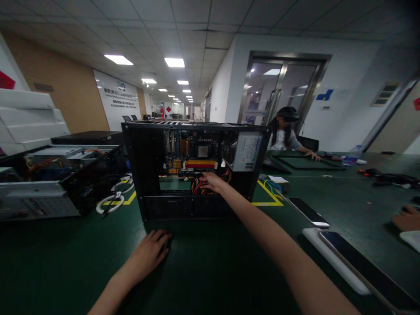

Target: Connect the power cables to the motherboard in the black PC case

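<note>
An open black computer case [169,205] stands upright on the green table, its open side facing me. Inside it are a motherboard [175,148], with red and yellow slots along its lower edge, and a silver power supply [248,152] at the upper right. My right hand [212,182] reaches into the case below the motherboard. Its fingers are closed on a bundle of multicoloured power cables [196,186]. In front of the case's lower left corner, my left hand [151,249] rests on the tabletop, fingers stretched out and holding nothing.
At left lies another opened computer case [42,192], beside coiled white cable [110,204]. Phones [308,211] and a white slab-like object [334,260] lie at right. Across the table sits a person [285,135], one hand on a black panel [308,162]. Another person's hand [407,218] shows at the right edge.
</note>
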Motion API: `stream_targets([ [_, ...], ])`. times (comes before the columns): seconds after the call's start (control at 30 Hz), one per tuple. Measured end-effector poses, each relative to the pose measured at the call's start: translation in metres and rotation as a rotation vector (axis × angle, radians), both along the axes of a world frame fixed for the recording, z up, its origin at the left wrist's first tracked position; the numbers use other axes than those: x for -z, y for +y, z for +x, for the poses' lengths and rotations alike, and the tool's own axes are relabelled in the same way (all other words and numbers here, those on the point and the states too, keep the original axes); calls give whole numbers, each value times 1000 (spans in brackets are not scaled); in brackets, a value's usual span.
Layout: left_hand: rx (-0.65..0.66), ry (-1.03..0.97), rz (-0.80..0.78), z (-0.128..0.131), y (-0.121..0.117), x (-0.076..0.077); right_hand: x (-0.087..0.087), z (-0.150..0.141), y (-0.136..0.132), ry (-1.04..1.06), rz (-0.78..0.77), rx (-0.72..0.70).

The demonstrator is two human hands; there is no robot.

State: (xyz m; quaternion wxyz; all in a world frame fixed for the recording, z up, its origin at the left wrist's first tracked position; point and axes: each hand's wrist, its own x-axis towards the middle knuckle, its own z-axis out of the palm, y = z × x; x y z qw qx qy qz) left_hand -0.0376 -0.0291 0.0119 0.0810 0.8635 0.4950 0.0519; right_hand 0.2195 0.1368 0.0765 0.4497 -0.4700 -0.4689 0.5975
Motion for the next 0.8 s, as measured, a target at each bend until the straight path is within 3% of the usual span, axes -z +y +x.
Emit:
stream_targets([
  [0.1,-3,4,-12,1,0,-2,4,6,6,16,-190,77],
  [0.2,-6,32,-22,3,-2,-6,6,10,9,52,-274,82],
  [0.8,-10,4,-17,1,-1,-2,7,12,25,198,-351,123],
])
